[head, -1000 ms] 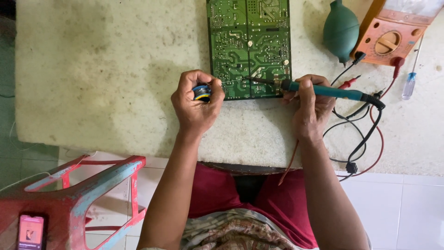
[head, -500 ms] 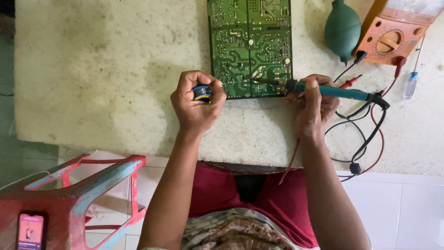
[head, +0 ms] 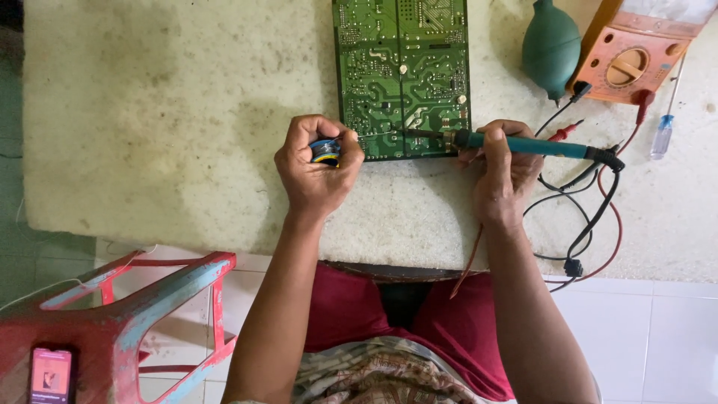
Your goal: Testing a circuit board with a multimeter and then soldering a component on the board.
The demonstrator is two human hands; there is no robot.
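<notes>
A green circuit board (head: pixel 400 71) lies solder side up on a pale stone worktop (head: pixel 164 112). My left hand (head: pixel 314 168) grips a small spool of solder wire (head: pixel 325 151) at the board's near left corner, and a thin strand runs from it over the board. My right hand (head: pixel 502 173) holds a teal-handled soldering iron (head: pixel 523 145) like a pen. Its dark tip rests on the board near the bottom edge, close to the strand's end.
A teal rubber blower bulb (head: pixel 551 49) and an orange multimeter (head: pixel 636 56) with red and black leads sit at the far right. A small screwdriver (head: pixel 664 127) lies beside them. At the lower left, a red and blue stool (head: pixel 134 299) carries a phone (head: pixel 51 374).
Both hands and the iron's tip stay at the same spot on the board; only a slight shift of the view.
</notes>
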